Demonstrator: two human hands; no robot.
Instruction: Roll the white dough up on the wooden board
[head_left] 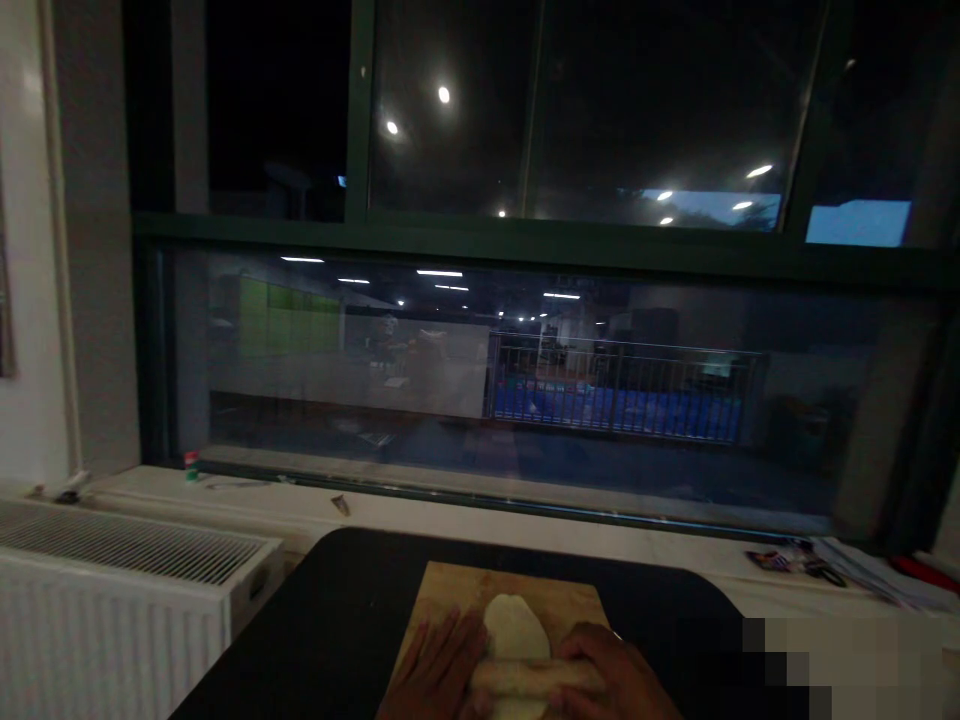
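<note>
- A wooden board [517, 600] was laid on a black table [337, 620], and it was taken as the landmark for everything else.
- A pale sheet of dough [514, 622] was spread along the middle of the board, and a pale rolling pin [536, 677] was laid crosswise over its near part.
- The left hand [439, 670] was pressed flat on the pin's left end at the board's near left, fingers stretched forward and not curled around it.
- The right hand [611, 675] was laid palm down over the pin's right end at the board's near right; whether its fingers were wrapped under the pin could not be told.
- Left of the board, beyond the table's edge, a white radiator [112, 600] was seen.
- Behind the board a pale windowsill [300, 505] was run across the room; on it, far to the board's left, a small red-and-green object [191, 466] was stood.
- Far to the board's right, papers [862, 565] were scattered on the sill.
- Beyond the sill a large dark window [525, 300] was filled with reflected ceiling lights.
</note>
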